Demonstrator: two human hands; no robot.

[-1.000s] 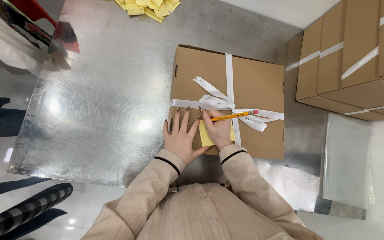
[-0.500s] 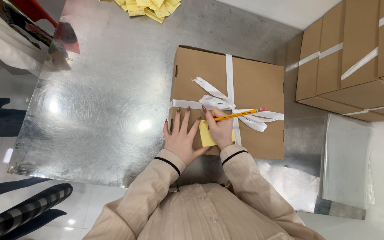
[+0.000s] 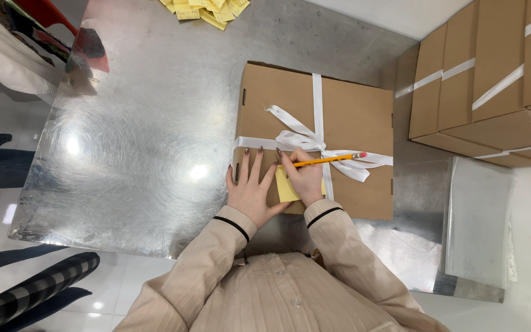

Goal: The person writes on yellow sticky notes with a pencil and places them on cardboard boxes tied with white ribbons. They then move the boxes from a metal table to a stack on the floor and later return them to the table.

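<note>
Comparing this moment with the views from a second and half a second ago, almost nothing has shifted: the right hand (image 3: 307,178) still pinches the yellow pencil (image 3: 330,160) between thumb and curled fingers, its shaft lying nearly level with the pink eraser end pointing toward the right of the frame, and the tip still sits at the top edge of the yellow sticky note (image 3: 286,186). That steadiness suggests, as a judgement, that writing on the note is under way with only small strokes. The left hand (image 3: 250,190) stays flat on the cardboard box (image 3: 351,104), fingers spread and straight, its thumb side touching the left edge of the note to steady it. The note lies on the near part of the box lid, just below centre of the frame, beside the white ribbon (image 3: 318,104) that crosses the lid and ties in a bow (image 3: 305,140) just above the right hand. Both beige sleeves rise from the bottom of the frame, elbows tucked in. The box rests on a shiny metal table (image 3: 130,141); more ribboned boxes (image 3: 487,67) stack at the upper right, and loose yellow notes (image 3: 207,9) lie at the top edge.
</note>
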